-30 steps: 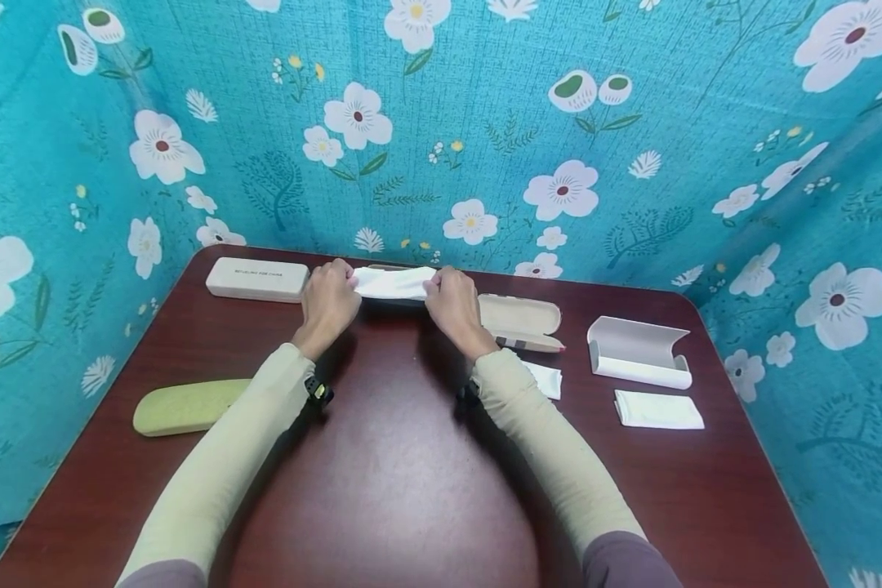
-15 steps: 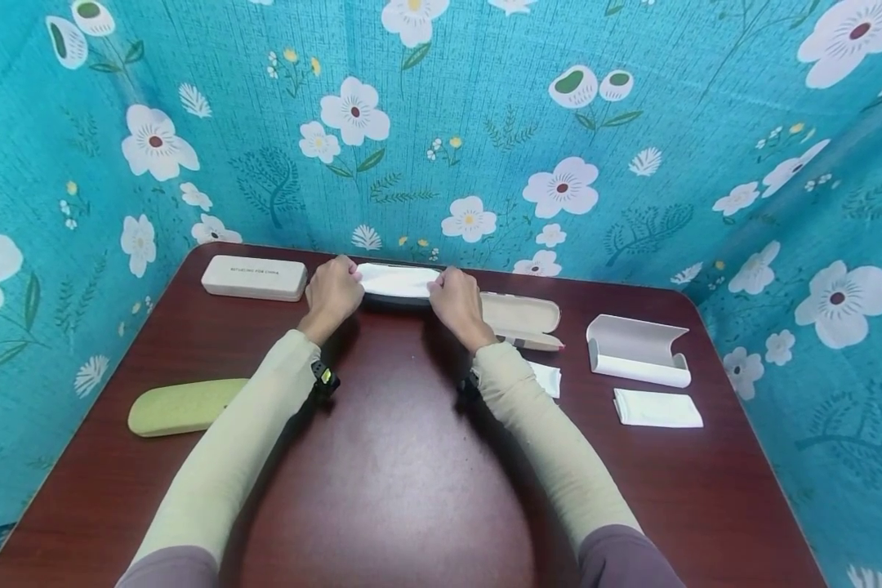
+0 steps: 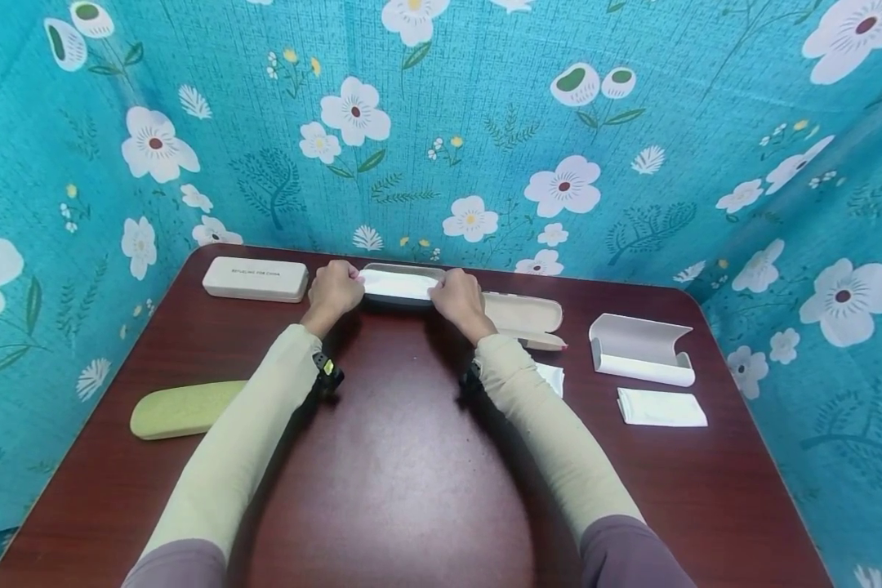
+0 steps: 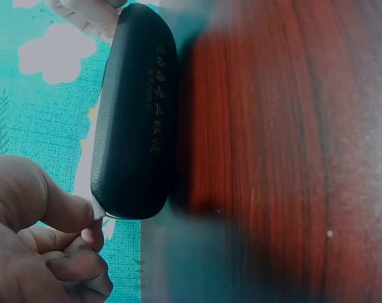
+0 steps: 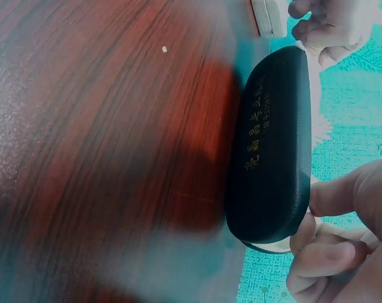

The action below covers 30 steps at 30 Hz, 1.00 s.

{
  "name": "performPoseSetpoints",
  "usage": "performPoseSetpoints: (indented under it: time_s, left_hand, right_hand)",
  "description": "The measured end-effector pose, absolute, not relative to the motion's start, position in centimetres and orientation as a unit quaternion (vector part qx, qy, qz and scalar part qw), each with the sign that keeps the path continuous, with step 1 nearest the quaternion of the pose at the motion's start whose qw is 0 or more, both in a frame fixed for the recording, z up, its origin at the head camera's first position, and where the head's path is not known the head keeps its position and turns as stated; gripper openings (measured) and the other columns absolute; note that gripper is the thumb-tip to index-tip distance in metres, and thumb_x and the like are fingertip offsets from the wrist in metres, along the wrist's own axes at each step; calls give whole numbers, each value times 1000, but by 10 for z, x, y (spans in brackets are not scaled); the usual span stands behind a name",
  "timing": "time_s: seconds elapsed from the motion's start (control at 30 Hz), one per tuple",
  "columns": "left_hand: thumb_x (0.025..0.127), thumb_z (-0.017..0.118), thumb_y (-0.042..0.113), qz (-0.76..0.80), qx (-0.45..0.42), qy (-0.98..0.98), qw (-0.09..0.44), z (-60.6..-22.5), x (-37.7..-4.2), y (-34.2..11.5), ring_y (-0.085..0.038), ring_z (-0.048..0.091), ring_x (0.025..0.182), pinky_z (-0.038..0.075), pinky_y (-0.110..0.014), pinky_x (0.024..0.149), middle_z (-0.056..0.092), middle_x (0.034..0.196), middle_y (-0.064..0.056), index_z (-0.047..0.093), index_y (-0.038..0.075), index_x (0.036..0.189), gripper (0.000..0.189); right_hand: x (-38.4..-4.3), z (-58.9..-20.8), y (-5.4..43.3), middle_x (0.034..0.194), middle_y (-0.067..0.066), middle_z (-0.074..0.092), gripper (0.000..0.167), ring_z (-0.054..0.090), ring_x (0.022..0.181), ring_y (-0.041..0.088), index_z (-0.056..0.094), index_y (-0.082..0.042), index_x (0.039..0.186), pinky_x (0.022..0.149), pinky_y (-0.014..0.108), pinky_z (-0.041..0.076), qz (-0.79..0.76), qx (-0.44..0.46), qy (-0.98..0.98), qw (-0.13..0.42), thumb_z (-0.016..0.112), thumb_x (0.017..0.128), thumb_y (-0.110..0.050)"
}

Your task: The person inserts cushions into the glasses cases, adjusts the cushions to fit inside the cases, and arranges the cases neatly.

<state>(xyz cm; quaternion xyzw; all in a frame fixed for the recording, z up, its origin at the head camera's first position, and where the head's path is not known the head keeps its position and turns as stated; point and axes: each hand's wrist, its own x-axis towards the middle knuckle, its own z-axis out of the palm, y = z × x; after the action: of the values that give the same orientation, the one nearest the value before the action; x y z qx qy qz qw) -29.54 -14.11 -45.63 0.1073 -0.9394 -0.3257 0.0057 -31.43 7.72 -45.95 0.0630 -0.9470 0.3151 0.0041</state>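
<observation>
A folded white cloth (image 3: 396, 284) is stretched between both hands over a black glasses case (image 3: 398, 304) at the table's far edge. The case lies open, its pale-lined lid (image 3: 404, 268) behind the cloth. My left hand (image 3: 336, 290) pinches the cloth's left end between thumb and fingers. At the other end, my right hand (image 3: 457, 296) pinches the cloth, its fingertips close against the case. Gold lettering marks the front of the black case (image 4: 137, 120) in both wrist views. How deep the cloth sits in the case is hidden by the front wall.
Left of the hands lie a white lettered glasses case (image 3: 256, 278) and a green one (image 3: 184, 409). To the right are an open beige case (image 3: 523, 314), an open white case (image 3: 641, 351) and a folded white cloth (image 3: 661, 407). Another cloth (image 3: 553, 377) is partly behind the right forearm.
Both hands have lowered the stretched cloth slightly toward the black case. The lid's rim now shows behind the cloth, which covered most of it before.
</observation>
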Motion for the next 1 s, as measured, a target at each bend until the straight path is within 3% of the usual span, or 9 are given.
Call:
performPoseSetpoints:
  time_s: [0.37,0.53,0.67,0.8,0.9,1.0]
  left_hand:
    - [98,58,23,-353,122,-927,-16,-456,-301,-141,-26,60,87,48,-38,71,70,95,-12,75,4,98,25]
    - [94,56,18,-341,140,-927,-66,-455,-303,-140,-21,51,70,37,-32,59,52,67,-2,62,9,72,24]
    - [90,53,13,-324,125,-934,-79,-457,-304,-140,-19,45,62,33,-32,57,39,56,3,48,15,60,30]
    - [89,56,16,-302,112,-945,-56,-459,-303,-139,-26,59,83,48,-43,74,63,80,-5,65,10,81,13]
    - [90,59,20,-288,110,-950,-39,-461,-302,-138,-33,63,107,48,-55,93,69,112,-12,68,9,107,23]
    - [92,59,22,-283,105,-953,-22,-464,-302,-136,-34,63,107,47,-56,94,70,111,-13,66,8,108,23]
  right_hand:
    - [-318,-461,73,56,-1,40,43,45,59,21,45,-15,58,55,34,36,303,23,-952,-35,68,93,-23]
    - [-319,-457,73,57,-2,43,40,49,63,21,48,-15,58,60,37,40,274,26,-960,-51,71,90,-23]
    - [-319,-456,73,62,1,53,35,54,68,21,58,-13,62,65,38,45,246,17,-966,-72,74,91,-26]
    - [-320,-457,74,71,3,64,30,60,75,22,68,-11,69,72,41,49,229,12,-969,-87,73,92,-30]
    - [-320,-458,75,69,2,64,32,60,75,22,68,-11,68,70,40,49,230,20,-969,-88,72,93,-30]
    - [-320,-461,75,62,2,59,36,58,69,21,65,-11,64,64,37,45,245,27,-966,-79,71,95,-29]
